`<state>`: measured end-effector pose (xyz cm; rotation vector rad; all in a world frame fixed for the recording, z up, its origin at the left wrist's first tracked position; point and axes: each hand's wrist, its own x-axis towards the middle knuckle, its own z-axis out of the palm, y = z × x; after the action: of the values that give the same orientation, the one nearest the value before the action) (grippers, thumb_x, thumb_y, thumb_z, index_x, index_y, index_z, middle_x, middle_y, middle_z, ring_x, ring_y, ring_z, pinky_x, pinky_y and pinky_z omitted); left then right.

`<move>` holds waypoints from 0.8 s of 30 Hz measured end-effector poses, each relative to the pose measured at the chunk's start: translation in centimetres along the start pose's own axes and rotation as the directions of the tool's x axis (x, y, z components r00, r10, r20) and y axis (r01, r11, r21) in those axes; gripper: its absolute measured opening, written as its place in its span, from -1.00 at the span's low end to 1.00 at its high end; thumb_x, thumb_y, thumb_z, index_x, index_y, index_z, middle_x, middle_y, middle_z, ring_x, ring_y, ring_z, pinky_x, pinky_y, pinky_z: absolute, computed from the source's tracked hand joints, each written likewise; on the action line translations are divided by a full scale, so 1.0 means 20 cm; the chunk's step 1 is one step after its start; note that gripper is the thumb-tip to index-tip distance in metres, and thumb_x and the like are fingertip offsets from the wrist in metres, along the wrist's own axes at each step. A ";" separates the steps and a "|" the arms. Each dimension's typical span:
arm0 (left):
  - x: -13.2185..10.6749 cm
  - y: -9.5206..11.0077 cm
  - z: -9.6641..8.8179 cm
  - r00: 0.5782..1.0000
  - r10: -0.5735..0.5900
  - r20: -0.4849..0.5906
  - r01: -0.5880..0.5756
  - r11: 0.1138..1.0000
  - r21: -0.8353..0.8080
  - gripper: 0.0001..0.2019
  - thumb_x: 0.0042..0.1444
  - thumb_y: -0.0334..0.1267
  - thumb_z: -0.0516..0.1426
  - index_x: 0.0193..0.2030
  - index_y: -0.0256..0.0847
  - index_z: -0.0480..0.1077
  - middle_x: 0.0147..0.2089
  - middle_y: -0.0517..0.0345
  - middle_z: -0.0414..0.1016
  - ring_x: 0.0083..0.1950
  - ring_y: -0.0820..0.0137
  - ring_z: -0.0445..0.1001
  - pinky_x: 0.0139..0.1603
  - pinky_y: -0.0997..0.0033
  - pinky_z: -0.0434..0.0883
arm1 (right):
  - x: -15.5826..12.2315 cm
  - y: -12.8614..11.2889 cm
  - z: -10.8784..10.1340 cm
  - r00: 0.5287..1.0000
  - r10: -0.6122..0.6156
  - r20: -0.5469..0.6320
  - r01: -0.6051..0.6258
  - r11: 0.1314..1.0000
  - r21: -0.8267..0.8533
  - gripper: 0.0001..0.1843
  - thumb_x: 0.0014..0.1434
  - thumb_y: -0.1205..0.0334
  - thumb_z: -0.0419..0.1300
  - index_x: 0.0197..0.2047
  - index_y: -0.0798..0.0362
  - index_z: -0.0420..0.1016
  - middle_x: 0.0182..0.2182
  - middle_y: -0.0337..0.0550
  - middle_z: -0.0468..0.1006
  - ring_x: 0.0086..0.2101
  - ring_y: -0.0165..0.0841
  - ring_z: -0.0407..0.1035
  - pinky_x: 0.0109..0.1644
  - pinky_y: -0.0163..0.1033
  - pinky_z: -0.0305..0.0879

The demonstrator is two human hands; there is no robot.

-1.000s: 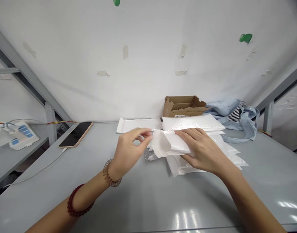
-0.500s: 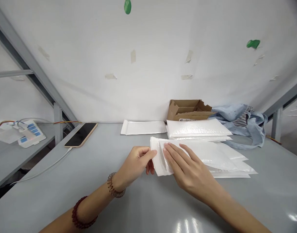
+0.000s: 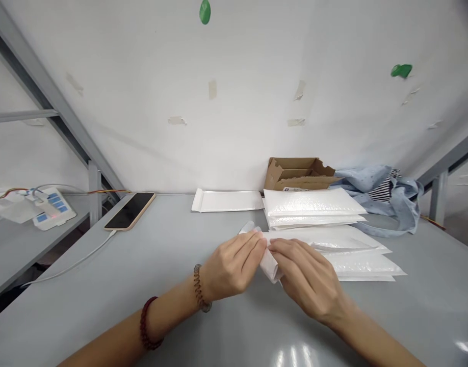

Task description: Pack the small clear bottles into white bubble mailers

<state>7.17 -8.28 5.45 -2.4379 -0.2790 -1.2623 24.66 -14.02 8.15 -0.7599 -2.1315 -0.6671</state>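
A white padded envelope (image 3: 326, 238) lies on the grey table (image 3: 180, 306), on top of a few more envelopes (image 3: 366, 266). Both my hands meet at its left end, where the flap (image 3: 267, 262) is lifted. My left hand (image 3: 234, 265) has its fingers closed on the flap from the left. My right hand (image 3: 305, 275) pinches the same end from the right, its palm over the envelope's near edge. Two bracelets sit on my left wrist.
A second stack of white envelopes (image 3: 314, 206) lies behind, and a single one (image 3: 228, 201) to its left. An open cardboard box (image 3: 299, 173) and blue cloth (image 3: 387, 196) stand by the wall. A phone (image 3: 130, 210) on a cable lies at left.
The envelope was first lifted and open in my hands, then laid flat on the pile. My left hand moved right to the flap and both hands now pinch its left end.
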 end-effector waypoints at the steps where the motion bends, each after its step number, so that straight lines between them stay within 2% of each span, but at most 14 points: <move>1: 0.01 0.00 0.00 1.000 0.019 -0.010 -0.019 1.000 0.013 -0.66 0.17 -0.57 0.04 0.10 -0.54 0.26 -0.17 -0.24 0.58 -0.02 0.15 0.55 -0.03 0.21 0.58 | -0.01 0.00 -0.01 1.000 -0.004 -0.006 0.004 1.000 0.013 -0.68 0.13 0.55 -0.01 -0.09 0.18 0.42 -0.26 0.10 0.57 -0.18 -0.17 0.46 -0.26 -0.08 0.43; 6: 0.05 0.00 0.03 1.000 0.007 -0.006 -0.007 1.000 -0.015 -0.76 0.20 -0.53 0.02 0.01 -0.47 0.32 -0.25 -0.15 0.59 -0.13 0.22 0.59 -0.11 0.28 0.59 | -0.06 0.01 -0.08 0.996 -0.093 0.009 0.093 0.996 0.013 -0.59 0.15 0.48 -0.06 0.00 0.19 0.45 -0.16 0.05 0.59 -0.07 -0.18 0.44 -0.10 0.00 0.38; 9: 0.09 0.02 0.06 0.996 -0.079 -0.047 0.077 0.997 -0.031 -0.80 0.21 -0.54 -0.04 -0.12 -0.37 0.37 -0.37 -0.04 0.57 -0.33 0.31 0.58 -0.33 0.36 0.56 | -0.07 0.04 -0.14 0.998 -0.056 0.030 0.058 0.995 -0.080 -0.55 0.19 0.46 -0.06 0.08 0.05 0.41 -0.12 -0.08 0.59 -0.07 -0.23 0.45 0.03 0.02 0.32; 11: 0.14 0.04 0.06 0.979 -0.197 -0.049 0.193 0.978 -0.074 -0.79 0.22 -0.52 -0.06 -0.23 -0.32 0.39 -0.50 0.08 0.50 -0.49 0.39 0.49 -0.49 0.42 0.45 | -0.05 0.09 -0.18 1.000 0.027 -0.011 -0.028 0.979 -0.202 -0.54 0.22 0.39 0.01 0.16 -0.10 0.33 -0.12 -0.16 0.59 -0.09 -0.20 0.47 0.06 0.08 0.29; 13: 0.20 0.07 0.06 0.922 -0.388 -0.006 0.380 0.905 -0.192 -0.77 0.26 -0.43 -0.05 -0.34 -0.27 0.39 -0.61 0.19 0.38 -0.60 0.46 0.34 -0.59 0.45 0.31 | -0.04 0.18 -0.23 0.978 0.138 -0.158 -0.186 0.917 -0.354 -0.42 0.16 0.30 0.19 0.24 -0.15 0.22 -0.11 -0.10 0.57 -0.09 -0.09 0.46 0.03 0.16 0.28; 14: 0.23 0.09 0.06 0.864 -0.502 0.040 0.493 0.827 -0.270 -0.74 0.28 -0.36 -0.03 -0.40 -0.24 0.38 -0.65 0.24 0.30 -0.63 0.49 0.27 -0.61 0.46 0.25 | -0.04 0.24 -0.26 0.951 0.185 -0.249 -0.277 0.868 -0.413 -0.32 0.09 0.26 0.29 0.26 -0.11 0.19 -0.08 -0.02 0.56 -0.07 -0.02 0.44 0.01 0.17 0.30; 15: 0.25 0.10 0.07 0.786 -0.610 0.105 0.603 0.717 -0.349 -0.70 0.29 -0.28 -0.01 -0.47 -0.22 0.35 -0.67 0.27 0.24 -0.64 0.51 0.21 -0.63 0.46 0.20 | -0.04 0.30 -0.29 0.913 0.189 -0.360 -0.351 0.813 -0.464 -0.28 0.04 0.21 0.33 0.25 -0.04 0.21 -0.06 0.07 0.54 -0.06 0.04 0.43 -0.01 0.18 0.31; 17: 0.30 0.12 0.08 0.607 -0.747 0.271 0.757 0.440 -0.483 -0.62 0.27 -0.15 0.03 -0.57 -0.20 0.29 -0.68 0.28 0.19 -0.63 0.52 0.20 -0.63 0.47 0.19 | -0.07 0.42 -0.34 0.820 0.286 -0.495 -0.527 0.712 -0.463 -0.35 0.00 0.10 0.35 0.13 0.17 0.36 -0.07 0.26 0.51 -0.06 0.12 0.41 -0.02 0.17 0.30; 18: 0.32 0.12 0.09 0.532 -0.765 0.364 0.791 0.297 -0.534 -0.60 0.25 -0.11 0.05 -0.59 -0.21 0.28 -0.67 0.27 0.21 -0.61 0.50 0.25 -0.61 0.47 0.23 | -0.09 0.48 -0.36 0.749 0.378 -0.544 -0.624 0.677 -0.389 -0.39 0.03 0.03 0.31 0.07 0.24 0.41 -0.10 0.30 0.52 -0.09 0.10 0.43 -0.05 0.13 0.31; 19: 0.33 0.13 0.11 0.476 -0.753 0.454 0.803 0.162 -0.573 -0.60 0.23 -0.09 0.06 -0.60 -0.21 0.27 -0.65 0.25 0.25 -0.57 0.48 0.31 -0.58 0.47 0.28 | -0.11 0.53 -0.38 0.651 0.505 -0.568 -0.726 0.632 -0.270 -0.40 0.06 -0.03 0.26 0.05 0.26 0.43 -0.10 0.31 0.51 -0.12 0.05 0.45 -0.09 0.08 0.33; 20: 0.34 0.13 0.12 0.436 -0.722 0.538 0.800 0.037 -0.598 -0.60 0.22 -0.08 0.08 -0.60 -0.22 0.28 -0.63 0.22 0.31 -0.53 0.45 0.36 -0.53 0.46 0.34 | -0.13 0.57 -0.40 0.539 0.656 -0.528 -0.819 0.554 -0.147 -0.40 0.08 -0.06 0.23 0.04 0.25 0.44 -0.12 0.30 0.53 -0.16 0.00 0.46 -0.15 0.02 0.34; 22: 0.35 0.12 0.15 0.364 -0.630 0.686 0.782 -0.192 -0.592 -0.62 0.20 -0.10 0.10 -0.58 -0.25 0.30 -0.58 0.18 0.39 -0.47 0.42 0.44 -0.45 0.43 0.43 | -0.18 0.65 -0.42 0.294 0.894 -0.339 -0.949 0.314 0.006 -0.41 0.02 -0.09 0.24 -0.03 0.21 0.50 -0.22 0.21 0.57 -0.28 -0.11 0.48 -0.30 -0.08 0.33; 23: 0.36 0.12 0.17 0.320 -0.576 0.752 0.779 -0.291 -0.555 -0.63 0.20 -0.13 0.11 -0.57 -0.27 0.31 -0.57 0.16 0.41 -0.47 0.42 0.45 -0.42 0.42 0.45 | -0.21 0.67 -0.42 0.188 0.953 -0.237 -0.980 0.197 0.014 -0.42 -0.04 -0.09 0.27 -0.08 0.19 0.53 -0.29 0.16 0.58 -0.35 -0.15 0.46 -0.37 -0.12 0.30; 24: 0.36 0.12 0.18 0.270 -0.521 0.810 0.781 -0.374 -0.500 -0.65 0.21 -0.16 0.11 -0.56 -0.29 0.31 -0.56 0.14 0.43 -0.48 0.43 0.47 -0.41 0.41 0.47 | -0.23 0.70 -0.42 0.111 0.980 -0.163 -0.994 0.112 -0.004 -0.44 -0.11 -0.09 0.31 -0.14 0.18 0.55 -0.37 0.09 0.58 -0.42 -0.19 0.44 -0.42 -0.15 0.27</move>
<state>14.74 -8.92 8.81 -3.6167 -2.0756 -1.9985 40.90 -11.46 12.23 -1.8987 -0.9363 -0.0134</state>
